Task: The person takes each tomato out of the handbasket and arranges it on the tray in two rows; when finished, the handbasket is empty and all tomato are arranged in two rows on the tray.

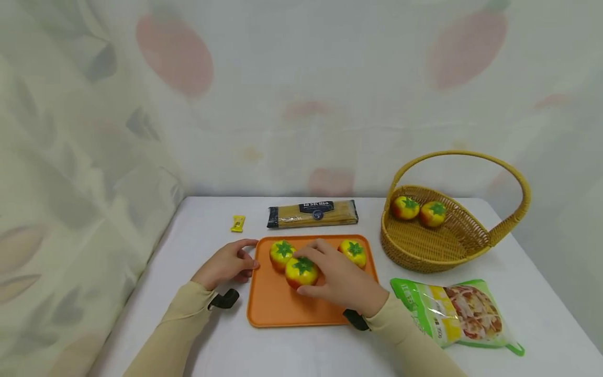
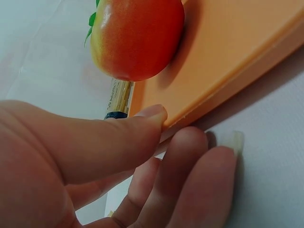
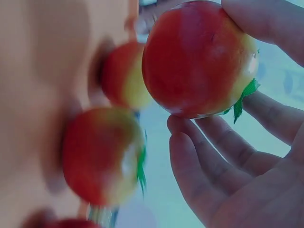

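From the head view I see my right hand (image 1: pixel 340 277) curled over the front toy tomato (image 1: pixel 301 272) on the orange tray (image 1: pixel 275 306); my fingers wrap its top and sides, and the right wrist view shows the tomato (image 3: pixel 197 59) cradled between the thumb above and the fingers (image 3: pixel 213 161) below, so I hold it in a loose grip, fingers slightly spread. Whether it has left the tray surface I cannot tell. Two more toy tomatoes sit on the tray: one (image 1: pixel 281 254) just behind and left of the held one, touching or nearly touching it, and another (image 1: pixel 354 252) near the tray's far right corner. My left hand (image 1: pixel 228 264) rests on the white table (image 1: pixel 226 345) at the tray's left edge; in the left wrist view my thumb (image 2: pixel 118 137) presses against the tray's rim (image 2: pixel 223 90) while the fingers (image 2: pixel 190 161) lie relaxed and close together just below it, curling slightly under the edge, and a tomato (image 2: pixel 137 38) sits on the tray above. Behind the tray lies a packet of spaghetti (image 1: pixel 313 213), and to its left a small yellow wrapper (image 1: pixel 237 223). On the right stands a wicker basket (image 1: pixel 471 243) with a handle, holding two more toy tomatoes (image 1: pixel 405 208) side by side at its far end. In front of the basket lies a green snack bag (image 1: pixel 454 313).
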A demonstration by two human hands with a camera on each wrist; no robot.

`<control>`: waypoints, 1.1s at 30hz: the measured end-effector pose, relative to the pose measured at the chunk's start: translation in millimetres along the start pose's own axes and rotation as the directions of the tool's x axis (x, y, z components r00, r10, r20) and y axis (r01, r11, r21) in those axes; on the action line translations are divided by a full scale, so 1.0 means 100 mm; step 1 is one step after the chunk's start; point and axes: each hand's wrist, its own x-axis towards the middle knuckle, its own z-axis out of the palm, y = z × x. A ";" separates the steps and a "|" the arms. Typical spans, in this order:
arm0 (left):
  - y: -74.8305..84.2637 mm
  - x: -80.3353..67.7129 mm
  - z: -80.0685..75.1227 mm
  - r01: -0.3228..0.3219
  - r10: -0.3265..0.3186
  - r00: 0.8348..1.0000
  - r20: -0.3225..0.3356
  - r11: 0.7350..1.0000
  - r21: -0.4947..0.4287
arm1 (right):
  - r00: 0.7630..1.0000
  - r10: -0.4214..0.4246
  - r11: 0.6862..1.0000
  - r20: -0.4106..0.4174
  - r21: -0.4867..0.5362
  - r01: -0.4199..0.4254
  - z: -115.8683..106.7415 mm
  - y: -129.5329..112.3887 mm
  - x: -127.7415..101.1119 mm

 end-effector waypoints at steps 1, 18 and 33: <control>0.01 0.01 0.00 0.006 -0.006 1.000 -0.003 1.000 0.004 | 1.000 0.002 1.000 0.012 -0.003 -0.002 0.04 -0.02 0.01; 0.06 0.07 -0.01 0.019 -0.019 1.000 0.002 1.000 0.023 | 0.993 -0.030 0.999 0.116 -0.025 0.033 0.44 -0.07 0.12; 0.00 0.04 -0.01 0.026 -0.026 1.000 0.008 1.000 0.018 | 0.990 -0.056 0.996 0.131 -0.058 0.064 0.55 -0.04 0.15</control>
